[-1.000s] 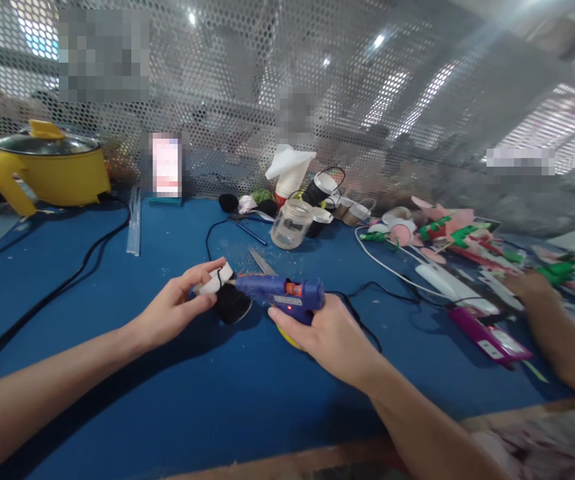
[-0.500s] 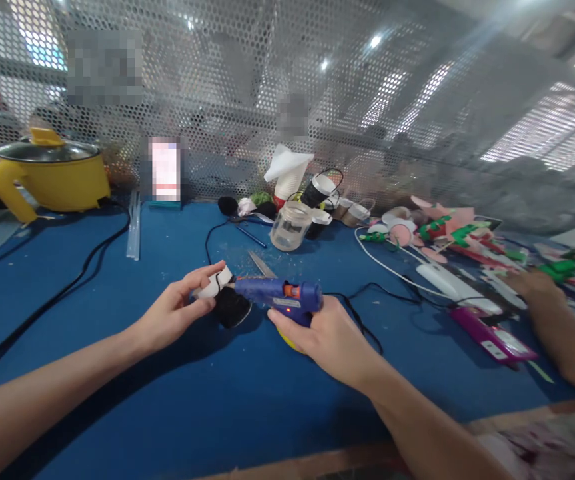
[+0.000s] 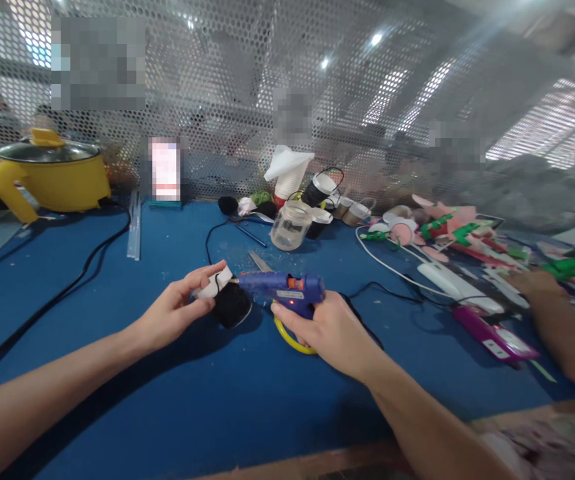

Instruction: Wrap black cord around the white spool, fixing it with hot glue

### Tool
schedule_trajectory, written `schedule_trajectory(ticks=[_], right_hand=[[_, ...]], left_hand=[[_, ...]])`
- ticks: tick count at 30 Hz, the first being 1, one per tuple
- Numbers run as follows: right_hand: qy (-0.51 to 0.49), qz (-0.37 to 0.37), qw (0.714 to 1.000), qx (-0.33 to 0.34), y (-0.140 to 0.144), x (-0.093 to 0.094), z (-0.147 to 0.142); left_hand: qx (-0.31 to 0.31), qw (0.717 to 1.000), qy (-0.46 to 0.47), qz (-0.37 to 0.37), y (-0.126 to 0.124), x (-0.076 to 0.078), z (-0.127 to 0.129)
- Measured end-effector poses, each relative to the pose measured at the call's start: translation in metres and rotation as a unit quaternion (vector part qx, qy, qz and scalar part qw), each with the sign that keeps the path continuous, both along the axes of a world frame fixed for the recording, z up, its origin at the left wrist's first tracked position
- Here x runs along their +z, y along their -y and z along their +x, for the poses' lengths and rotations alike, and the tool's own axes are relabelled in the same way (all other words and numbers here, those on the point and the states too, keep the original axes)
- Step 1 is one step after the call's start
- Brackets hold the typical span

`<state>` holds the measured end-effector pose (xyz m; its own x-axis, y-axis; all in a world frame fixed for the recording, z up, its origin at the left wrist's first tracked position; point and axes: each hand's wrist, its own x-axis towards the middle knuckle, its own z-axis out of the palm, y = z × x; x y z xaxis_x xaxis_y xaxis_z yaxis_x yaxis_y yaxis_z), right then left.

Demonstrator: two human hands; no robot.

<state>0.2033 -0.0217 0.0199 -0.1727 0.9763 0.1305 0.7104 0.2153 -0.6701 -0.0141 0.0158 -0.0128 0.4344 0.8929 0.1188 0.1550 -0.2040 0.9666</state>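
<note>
My left hand (image 3: 180,303) is closed around the end of what looks like a small white paper cup (image 3: 216,283). Black cord (image 3: 233,307) covers its lower part, and a pale rim shows at lower right. In my right hand (image 3: 334,333) is a blue hot glue gun (image 3: 282,288) with a red light lit. Its nozzle points left and meets, or nearly meets, the cup where the white and black parts join. Scissors (image 3: 287,337) with a yellow handle lie beneath the glue gun, partly hidden by it and my hand.
Behind stand a clear plastic jar (image 3: 291,227) and cord-wrapped cups (image 3: 317,190). A yellow electric pot (image 3: 67,180), glue sticks (image 3: 134,230) and a phone (image 3: 166,170) are to the left. Rightward are a purple power strip (image 3: 494,333), paper flowers (image 3: 442,230) and another person's arm (image 3: 557,327).
The glue gun and my right hand have shifted slightly to the right, baring more of the scissors' yellow handle. My left hand and the cup have stayed in place.
</note>
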Motion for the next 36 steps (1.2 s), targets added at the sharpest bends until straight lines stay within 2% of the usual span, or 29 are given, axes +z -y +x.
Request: schedule_trajectory(ticks=[10,16,27,33,36], right_hand=[[-0.002,-0.004,1.0,-0.011,-0.004,0.0,0.0],[-0.009,0.014,1.0,0.023,0.001,0.001,-0.001],[-0.064,-0.035,0.997,0.038,0.007,-0.001,-0.007],[-0.047,-0.079,0.996,-0.009,0.0,0.002,-0.001],[-0.033,-0.064,0.997,-0.008,-0.004,0.003,0.0]], left_hand=[[-0.004,1.0,0.001,-0.002,0.0,0.001,-0.001],[-0.01,1.0,-0.004,0.005,0.0,0.002,0.0],[-0.008,1.0,-0.023,0.017,0.001,0.002,-0.001],[-0.018,1.0,-0.021,0.014,0.0,0.004,-0.002],[-0.025,0.999,-0.023,0.013,0.0,0.002,-0.003]])
